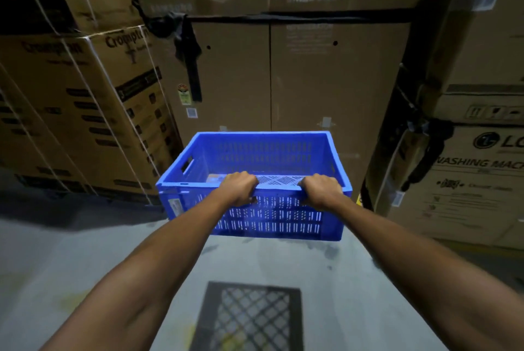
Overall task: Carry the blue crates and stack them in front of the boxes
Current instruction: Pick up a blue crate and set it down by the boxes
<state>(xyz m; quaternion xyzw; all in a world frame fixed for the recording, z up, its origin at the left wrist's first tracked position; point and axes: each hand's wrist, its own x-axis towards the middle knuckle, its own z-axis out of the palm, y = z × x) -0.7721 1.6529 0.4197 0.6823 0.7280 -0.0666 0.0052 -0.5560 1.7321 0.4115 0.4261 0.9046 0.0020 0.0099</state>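
Note:
A blue slotted plastic crate point(195, 163) hangs above the grey floor, its far side close to a tall brown Samsung carton point(297, 75). My left hand point(239, 189) and my right hand point(321, 190) are both closed over the crate's near rim, a little apart. The crate looks almost empty inside; a small brownish item shows on its bottom near my left hand. Only this one blue crate is in sight.
Strapped Crompton cartons point(85, 112) are stacked at the left. LG washing machine cartons point(467, 174) stand at the right, behind a dark post. The crate's latticed shadow point(249, 319) falls on the grey concrete floor point(71, 260) below me.

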